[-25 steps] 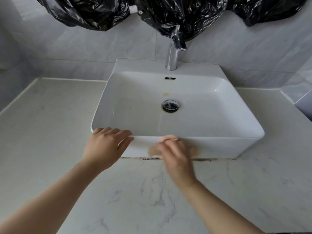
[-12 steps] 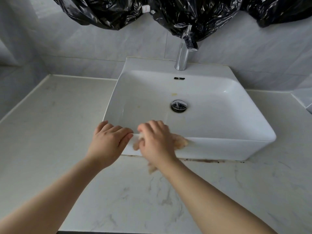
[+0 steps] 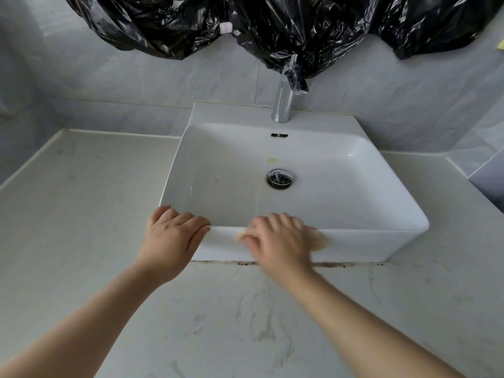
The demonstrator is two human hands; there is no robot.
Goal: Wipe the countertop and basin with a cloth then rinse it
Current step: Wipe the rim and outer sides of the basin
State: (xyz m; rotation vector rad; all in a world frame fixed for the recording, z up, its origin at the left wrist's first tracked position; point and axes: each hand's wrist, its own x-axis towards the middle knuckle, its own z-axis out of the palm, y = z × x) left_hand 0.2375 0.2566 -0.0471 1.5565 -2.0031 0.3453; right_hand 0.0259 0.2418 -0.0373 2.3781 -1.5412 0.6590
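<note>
Cloth [image 3: 319,239]: beige, bunched, at the front wall of the basin [image 3: 368,245], just below ctr of frame. It's mostly hidden under the right hand [image 3: 278,241]; 1 bit sticks out toward frame right, a smaller bit at the thumb side. Right hand is blurred, fingers bent over the cloth, pressing it vs. the basin's front wall and top rim. Can't tell how much of the cloth touches the rim.

Left hand [image 3: 171,241] is at the basin's front corner, toward frame left: 4 fingers hooked over the rim, thumb flat along the front wall, so it grips the edge. The 2 hands are near each other but apart, w/ bare white rim btwn them.

Basin is a white rectangular vessel type sitting on the countertop [image 3: 81,214], pale marble-look w/ grey veins. Dark grime line [image 3: 341,265] runs along the basin's base at the front. Inside: chrome drain [image 3: 280,179] at ctr, small yellowish stain [image 3: 271,160] just above it, overflow slot [image 3: 279,135] on the back wall. Chrome faucet [image 3: 283,105] stands at the back, top ctr of frame, its upper part partly covered by black plastic bags [image 3: 300,28] hanging across the top of frame over grey wall tiles [image 3: 136,85].
</note>
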